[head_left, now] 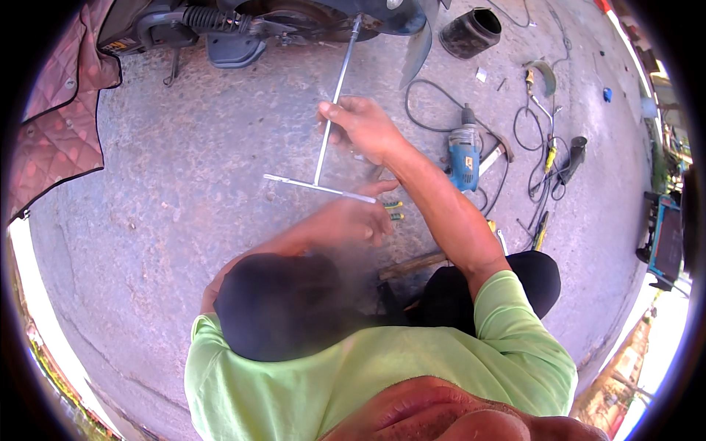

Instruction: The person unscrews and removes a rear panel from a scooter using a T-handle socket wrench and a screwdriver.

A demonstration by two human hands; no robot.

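A long silver T-handle socket wrench [319,163] slants up from in front of my knees, its far end meeting the underside of a motorbike [294,26]. My right hand [364,128] is closed around the upper-middle of its shaft, thumb and fingers pinching it. Below the crossbar, my left hand [351,220] has its fingers apart by the bar's right end. Whether it touches the bar is hard to tell through the haze there. Just beyond those fingers, green-and-yellow handles [396,206] of a hand tool lie on the ground, partly hidden.
To the right on the concrete floor [169,169] lie a blue corded drill [464,158], a hammer [500,151] and tangled cables with clamps [548,158]. A dark can [471,33] stands farther off. Pink quilted fabric [62,140] spreads at far left. A wooden handle [413,266] lies near my knees.
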